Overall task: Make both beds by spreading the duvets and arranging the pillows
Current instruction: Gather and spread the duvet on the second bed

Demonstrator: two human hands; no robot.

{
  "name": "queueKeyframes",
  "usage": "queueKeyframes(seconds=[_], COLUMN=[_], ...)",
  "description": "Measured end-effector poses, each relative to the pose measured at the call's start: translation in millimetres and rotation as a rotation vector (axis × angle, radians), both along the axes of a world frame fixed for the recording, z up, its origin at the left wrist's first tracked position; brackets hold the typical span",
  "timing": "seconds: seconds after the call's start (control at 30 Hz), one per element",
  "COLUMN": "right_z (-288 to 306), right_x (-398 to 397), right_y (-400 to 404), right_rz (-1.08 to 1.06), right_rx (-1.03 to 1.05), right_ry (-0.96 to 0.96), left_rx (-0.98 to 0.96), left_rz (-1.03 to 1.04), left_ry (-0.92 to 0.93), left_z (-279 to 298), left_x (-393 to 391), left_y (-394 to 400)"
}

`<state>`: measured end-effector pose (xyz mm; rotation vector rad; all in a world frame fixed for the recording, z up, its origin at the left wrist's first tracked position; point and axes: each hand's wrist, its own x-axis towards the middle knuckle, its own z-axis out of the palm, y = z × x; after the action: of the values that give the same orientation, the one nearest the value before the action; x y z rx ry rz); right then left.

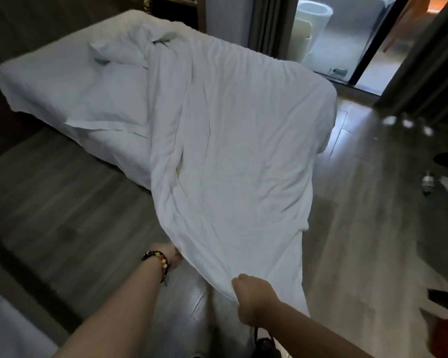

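White duvet [233,151] lies crumpled over the bed [70,99], its near end pulled off the foot and held above the wood floor [62,202]. Right hand [254,298] grips the near edge in a closed fist. Left hand [170,257], a beaded bracelet [158,262] on its wrist, seems to pinch the edge, fingers hidden under cloth. Pillow [119,52] lies rumpled at the head

Duvet [230,151]: white, draped off the bed [49,81] foot.
Left hand [172,257], right hand [254,295]: gripping duvet's near edge.
Pillow [119,51]: at bed head.
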<state>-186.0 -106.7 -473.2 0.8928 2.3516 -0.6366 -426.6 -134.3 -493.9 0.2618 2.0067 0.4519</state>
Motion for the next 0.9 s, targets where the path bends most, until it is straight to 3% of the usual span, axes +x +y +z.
queueKeyframes(seconds=[0.07, 0.17, 0.23, 0.33, 0.53, 0.73, 0.9], right_z=[-10, -16, -17, -4, 39, 55, 71], right_x=[3, 7, 5, -9, -87, -217, -320], right_y=[12, 36, 59, 101, 170, 195, 192], right_rz=[0.050, 0.076, 0.067, 0.020, -0.145, -0.407, -0.585], right_rx=[-0.133, -0.248, -0.255, -0.252, -0.238, -0.350, -0.425], right_ry=[-0.049, -0.096, -0.117, -0.073, 0.080, 0.194, 0.285], left_rx=[0.020, 0.072, 0.107, 0.216, 0.255, 0.287, 0.295], left_rz=[0.167, 0.231, 0.171, 0.084, -0.334, -0.484, -0.490], left_ry=[-0.078, 0.057, 0.194, 0.220, 0.414, 0.490, 0.521], left_z=[-9, 1, 15, 45, 93, 105, 120], left_x=[1, -6, -6, -6, -49, -167, -279], left_y=[-1, 8, 15, 31, 44, 46, 46])
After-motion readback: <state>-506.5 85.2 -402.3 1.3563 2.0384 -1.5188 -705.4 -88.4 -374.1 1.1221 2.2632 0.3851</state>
